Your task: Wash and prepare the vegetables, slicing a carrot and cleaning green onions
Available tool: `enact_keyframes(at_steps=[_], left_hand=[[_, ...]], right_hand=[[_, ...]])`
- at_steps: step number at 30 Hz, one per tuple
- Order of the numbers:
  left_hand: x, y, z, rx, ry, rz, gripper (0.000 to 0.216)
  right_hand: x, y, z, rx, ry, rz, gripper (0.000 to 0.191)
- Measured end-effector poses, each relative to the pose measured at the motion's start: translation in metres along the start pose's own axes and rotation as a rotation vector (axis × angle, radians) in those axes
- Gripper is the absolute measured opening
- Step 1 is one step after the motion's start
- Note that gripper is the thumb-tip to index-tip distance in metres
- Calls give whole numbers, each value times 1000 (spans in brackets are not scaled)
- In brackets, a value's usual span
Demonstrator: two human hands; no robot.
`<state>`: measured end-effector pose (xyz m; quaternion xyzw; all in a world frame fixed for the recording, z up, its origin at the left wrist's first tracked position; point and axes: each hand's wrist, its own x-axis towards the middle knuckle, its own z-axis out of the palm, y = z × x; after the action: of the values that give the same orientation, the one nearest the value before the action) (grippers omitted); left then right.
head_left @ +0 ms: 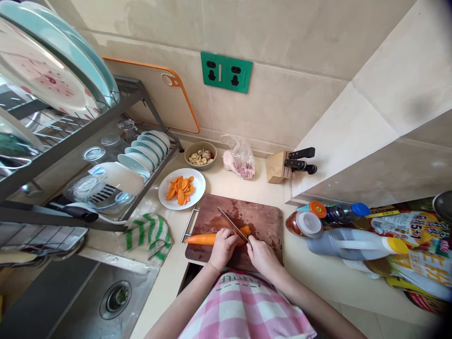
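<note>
Slicing a long orange carrot (pixel 200 239) on the reddish-brown wooden board (pixel 268 226): left hand (pixel 223 247) curled over it, pinning; right hand (pixel 263 256) wrapped round the steel-bladed knife (pixel 232 223). I'd keep left knuckles forward, cuts even.

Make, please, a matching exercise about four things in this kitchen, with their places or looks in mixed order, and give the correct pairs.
1. Knife
2. Carrot
3. Cloth
4. Meat

A. Under the left hand
B. In clear plastic
C. Striped green and white
D. Gripped by the right hand

Pairs: 1-D; 2-A; 3-C; 4-B
</note>
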<state>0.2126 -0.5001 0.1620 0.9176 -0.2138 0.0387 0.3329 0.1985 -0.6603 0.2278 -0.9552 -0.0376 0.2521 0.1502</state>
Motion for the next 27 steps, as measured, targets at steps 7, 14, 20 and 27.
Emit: enact_keyframes(at_steps=[7,14,20,27], left_hand=[[0,4,-2,-8,10,-36,25],[0,1,-2,-11,0,-5,26],[0,0,-2,-74,13,7,24],[-1,0,-1,-37,32,9,24]], right_hand=[[-17,2,-13,-14,-8,-37,20],[0,-4,-7,8,-45,34,19],[-15,-2,-19,8,-17,-47,20],[-2,-8,-6,-10,-41,28,22]])
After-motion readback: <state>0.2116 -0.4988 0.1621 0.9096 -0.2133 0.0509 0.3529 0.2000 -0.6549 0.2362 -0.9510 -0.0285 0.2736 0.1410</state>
